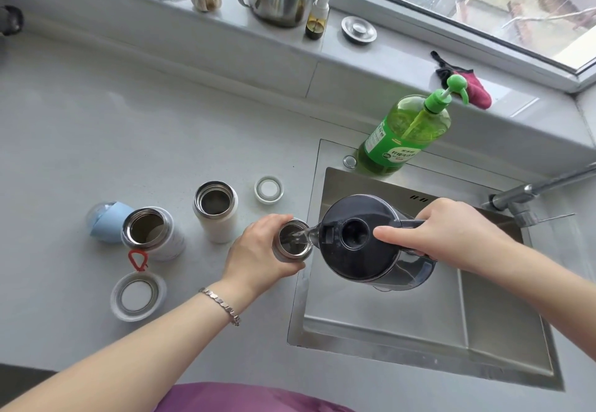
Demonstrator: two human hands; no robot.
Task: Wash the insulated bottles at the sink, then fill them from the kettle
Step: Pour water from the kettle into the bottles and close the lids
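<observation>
left hand wraps its fingers round the bottle, hiding its body; right hand clenches the kettle handle, mostly covered

My left grip curls round the small steel bottle, forearm stretched in from lower left. My right grip clasps the dark plastic kettle by its handle, thumb laid forward; the fingers underneath are probably curled.

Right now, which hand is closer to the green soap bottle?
Right. The right hand grips the kettle over the sink, just in front of the soap bottle; the left hand holds a bottle at the counter edge, farther left.
</observation>
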